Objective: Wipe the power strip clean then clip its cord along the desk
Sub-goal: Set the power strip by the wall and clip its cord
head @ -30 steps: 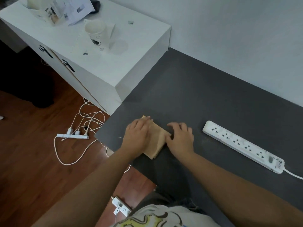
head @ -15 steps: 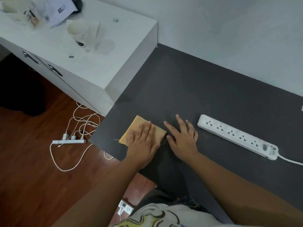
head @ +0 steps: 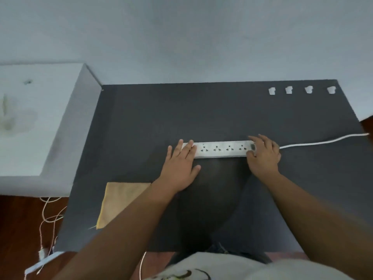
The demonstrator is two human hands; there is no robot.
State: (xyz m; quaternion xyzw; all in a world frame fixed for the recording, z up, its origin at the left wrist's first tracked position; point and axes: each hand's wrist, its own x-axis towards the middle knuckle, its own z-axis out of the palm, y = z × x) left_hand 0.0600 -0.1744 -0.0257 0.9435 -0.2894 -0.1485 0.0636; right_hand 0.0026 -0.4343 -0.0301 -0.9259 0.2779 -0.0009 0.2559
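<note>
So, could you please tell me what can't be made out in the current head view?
- Power strip: its left end lies under the left hand, its switch end under the right hand.
- Cord: runs past the desk's right edge, so its plug is unseen.
- Cloth: the near right part is hidden by the left forearm.
- Four clips: too small and blurred to show their shape.
</note>
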